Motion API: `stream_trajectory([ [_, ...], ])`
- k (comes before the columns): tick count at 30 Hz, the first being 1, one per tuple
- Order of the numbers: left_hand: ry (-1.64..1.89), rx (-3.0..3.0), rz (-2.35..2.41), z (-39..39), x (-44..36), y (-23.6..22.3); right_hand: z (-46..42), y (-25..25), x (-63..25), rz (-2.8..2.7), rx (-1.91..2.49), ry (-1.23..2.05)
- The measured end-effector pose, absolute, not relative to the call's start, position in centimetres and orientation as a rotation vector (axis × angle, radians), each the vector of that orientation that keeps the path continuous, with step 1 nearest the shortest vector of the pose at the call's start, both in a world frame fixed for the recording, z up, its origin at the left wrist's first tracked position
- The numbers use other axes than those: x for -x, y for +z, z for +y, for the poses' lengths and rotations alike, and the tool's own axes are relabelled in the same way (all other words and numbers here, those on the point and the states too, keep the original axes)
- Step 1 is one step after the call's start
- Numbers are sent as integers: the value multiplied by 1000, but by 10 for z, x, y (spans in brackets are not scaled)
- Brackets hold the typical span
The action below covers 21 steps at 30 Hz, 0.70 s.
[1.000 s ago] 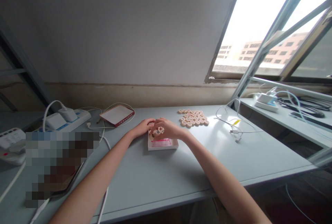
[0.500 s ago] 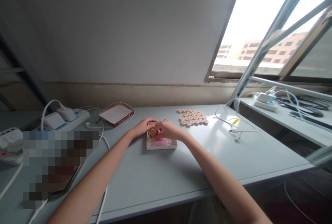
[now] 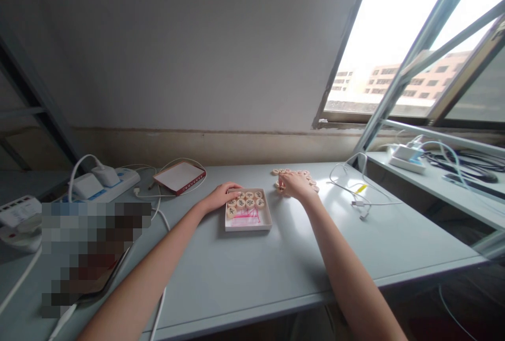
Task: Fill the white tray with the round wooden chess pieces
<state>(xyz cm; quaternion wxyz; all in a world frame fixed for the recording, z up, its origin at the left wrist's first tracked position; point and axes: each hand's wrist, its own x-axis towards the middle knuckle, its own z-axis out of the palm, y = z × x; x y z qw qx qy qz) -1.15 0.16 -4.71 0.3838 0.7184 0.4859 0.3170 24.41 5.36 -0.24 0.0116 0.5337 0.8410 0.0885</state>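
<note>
A shallow white box (image 3: 248, 227) stands on the table in front of me, with pink marks on its floor. Round wooden Chinese chess pieces (image 3: 250, 203) with dark characters lie in its back part, in two full rows plus one piece at the left. My left hand (image 3: 221, 196) grips the box at its back left corner, fingers over the rim. To the right of the box, my right hand (image 3: 294, 183) bends its fingers down onto a piece at the near left of a group of loose Chinese chess pieces (image 3: 314, 186). The hand hides part of that group.
A red-sided box lid (image 3: 179, 177) lies at the back left among white cables. Power strips (image 3: 122, 177) and a pixelated dark-edged object (image 3: 98, 262) occupy the left side. Cables with a yellow tag (image 3: 360, 189) lie at the right, near a metal frame post (image 3: 365, 143).
My right hand has moved from inside the box to the loose pieces at the right, uncovering the rows in the box. My left hand stays at the box's corner.
</note>
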Motion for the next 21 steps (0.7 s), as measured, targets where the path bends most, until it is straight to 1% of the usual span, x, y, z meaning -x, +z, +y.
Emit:
stream_trajectory([
  [6, 812, -1828, 1248, 1, 10, -46, 53, -4, -234, 2696, -1637, 197],
  [11, 808, -1814, 1251, 1, 11, -47, 53, -5, -237, 2652, -1699, 131],
  [14, 811, -1826, 1247, 2, 11, -47, 51, -1, -236, 2724, -1712, 39],
  [17, 813, -1831, 1235, 1, 10, -46, 44, 7, -227, 2988, -1539, -237],
  [19, 811, -1844, 1228, 0, 9, -44, 37, 10, -216, 3105, -1264, -511],
  [21, 816, -1870, 1231, 0, 9, -43, 28, 10, -202, 3135, -976, -704],
])
